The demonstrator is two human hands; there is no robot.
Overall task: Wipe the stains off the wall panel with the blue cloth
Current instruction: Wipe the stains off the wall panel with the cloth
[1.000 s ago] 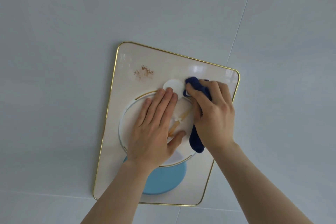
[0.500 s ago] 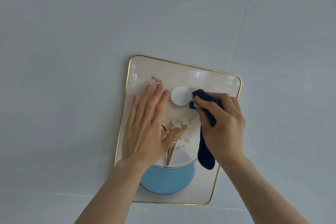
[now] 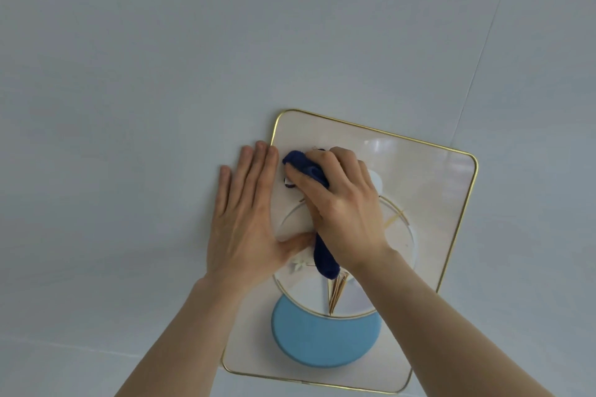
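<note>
A gold-rimmed white wall panel (image 3: 429,190) with a blue circle and a ringed flower picture hangs on the pale wall. My right hand (image 3: 342,209) presses the dark blue cloth (image 3: 306,166) against the panel's upper left area, with the cloth's tail (image 3: 325,261) hanging below my palm. The brown stain there is hidden under cloth and fingers, apart from a small dark mark beside the cloth. My left hand (image 3: 245,219) lies flat with fingers spread over the panel's left edge, partly on the wall, thumb on the panel.
Pale grey wall tiles (image 3: 161,58) surround the panel, with a thin seam (image 3: 483,51) running up to the right and a horizontal seam (image 3: 64,345) low down.
My right hand has slid the cloth left from beside the white disc to the stained upper left area. My left hand has shifted left off the picture onto the panel's edge.
</note>
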